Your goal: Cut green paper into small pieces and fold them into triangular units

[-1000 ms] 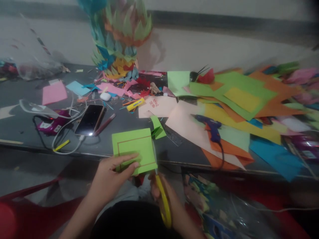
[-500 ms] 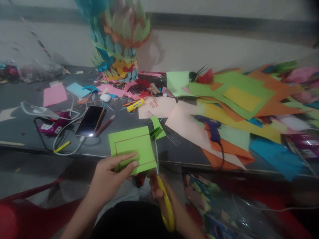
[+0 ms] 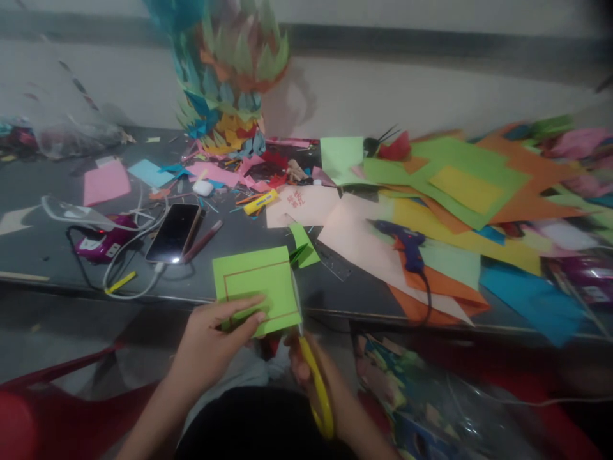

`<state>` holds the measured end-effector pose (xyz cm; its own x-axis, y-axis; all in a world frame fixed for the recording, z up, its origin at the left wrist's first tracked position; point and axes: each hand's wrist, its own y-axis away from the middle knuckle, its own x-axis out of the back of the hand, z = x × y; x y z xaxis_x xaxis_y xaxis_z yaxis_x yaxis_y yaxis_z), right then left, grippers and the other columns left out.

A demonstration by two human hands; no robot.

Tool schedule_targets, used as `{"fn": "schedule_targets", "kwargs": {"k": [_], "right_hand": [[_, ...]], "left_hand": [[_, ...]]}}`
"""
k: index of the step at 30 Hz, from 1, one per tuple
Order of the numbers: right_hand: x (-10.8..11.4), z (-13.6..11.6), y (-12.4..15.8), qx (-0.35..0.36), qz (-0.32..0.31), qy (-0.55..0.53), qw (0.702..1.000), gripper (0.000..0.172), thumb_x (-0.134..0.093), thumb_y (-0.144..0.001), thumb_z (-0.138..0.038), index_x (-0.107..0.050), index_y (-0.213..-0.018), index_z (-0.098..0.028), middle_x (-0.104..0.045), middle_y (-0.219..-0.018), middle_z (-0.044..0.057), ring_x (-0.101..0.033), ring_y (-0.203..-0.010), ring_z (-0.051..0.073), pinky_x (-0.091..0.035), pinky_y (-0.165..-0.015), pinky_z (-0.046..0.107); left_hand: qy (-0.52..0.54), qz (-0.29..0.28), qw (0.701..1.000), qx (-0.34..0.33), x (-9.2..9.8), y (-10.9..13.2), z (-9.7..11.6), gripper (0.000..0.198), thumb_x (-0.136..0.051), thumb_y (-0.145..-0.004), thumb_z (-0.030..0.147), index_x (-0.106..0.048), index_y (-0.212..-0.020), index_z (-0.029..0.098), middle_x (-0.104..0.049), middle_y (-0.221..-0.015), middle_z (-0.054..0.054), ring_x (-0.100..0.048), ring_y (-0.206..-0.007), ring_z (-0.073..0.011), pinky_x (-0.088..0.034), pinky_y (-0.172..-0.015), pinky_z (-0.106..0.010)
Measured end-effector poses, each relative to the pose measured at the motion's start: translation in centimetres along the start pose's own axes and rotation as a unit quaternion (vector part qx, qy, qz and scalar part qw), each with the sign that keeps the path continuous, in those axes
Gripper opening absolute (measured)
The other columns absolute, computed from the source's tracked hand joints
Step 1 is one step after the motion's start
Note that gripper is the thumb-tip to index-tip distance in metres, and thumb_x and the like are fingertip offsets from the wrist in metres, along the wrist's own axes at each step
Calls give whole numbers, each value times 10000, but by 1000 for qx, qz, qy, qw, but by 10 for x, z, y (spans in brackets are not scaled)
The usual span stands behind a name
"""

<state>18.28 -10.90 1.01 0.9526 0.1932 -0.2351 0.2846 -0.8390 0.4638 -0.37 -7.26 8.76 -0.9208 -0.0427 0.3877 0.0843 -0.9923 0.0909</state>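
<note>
Green paper square [image 3: 256,287] hangs over the near edge of the table [image 3: 52,255], pinched by the left hand [image 3: 211,348], likely to steady it. The right hand [image 3: 306,370] clasps yellow scissors [image 3: 317,390], blades at the paper's right side.

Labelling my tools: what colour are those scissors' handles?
Yellow plastic handles, on the scissors at the green paper square; head view shows them best.

Green paper [image 3: 256,281] against yellow-handled scissors [image 3: 313,377]
</note>
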Motion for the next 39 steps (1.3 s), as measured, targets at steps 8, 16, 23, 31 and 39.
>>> {"fn": "schedule_targets", "kwargs": {"k": [8,16,23,31,39], "right_hand": [[-9,3,-14,-128,45,-111,985,517,-497,-670,-678,-537,-717,-165,-476,-468,-44,-378,-369,64,-261,-378,183],[-15,-28,-9,68,55,-53,995,486,-662,-585,-629,-528,-675,-170,-492,-497,-41,-403,-388,61,-292,-376,187],[-11,-47,-21,104,87,-26,990,274,-638,-667,-419,-536,-677,-165,-534,-501,-22,-480,-435,100,-365,-416,210],[13,-77,-25,136,21,138,981,167,-575,-670,-284,-472,-590,-179,-459,-467,-48,-405,-408,80,-310,-406,209],[31,-100,-37,217,72,161,960,163,-586,-726,-327,-518,-728,-179,-499,-618,-22,-464,-556,117,-385,-512,236]], "left_hand": [[5,11,1000,-2,-2,0,-1,255,-672,-713,316,-722,-929,189,-729,-877,-50,-619,-446,-97,-561,-464,-189],[12,29,999,-4,-11,0,1,230,-680,-702,297,-730,-905,202,-733,-827,-36,-633,-474,-117,-567,-506,-210],[19,17,998,-51,-24,7,-6,216,-627,-741,270,-727,-918,198,-732,-861,-52,-691,-732,-185,-578,-615,-240],[-12,-2,994,-108,15,-15,-6,158,-624,-760,274,-741,-855,223,-728,-886,-53,-674,-821,-181,-545,-657,-220],[-56,-236,965,-96,25,-23,12,197,-574,-793,229,-724,-920,213,-720,-857,-43,-656,-720,-143,-514,-592,-194]]}}
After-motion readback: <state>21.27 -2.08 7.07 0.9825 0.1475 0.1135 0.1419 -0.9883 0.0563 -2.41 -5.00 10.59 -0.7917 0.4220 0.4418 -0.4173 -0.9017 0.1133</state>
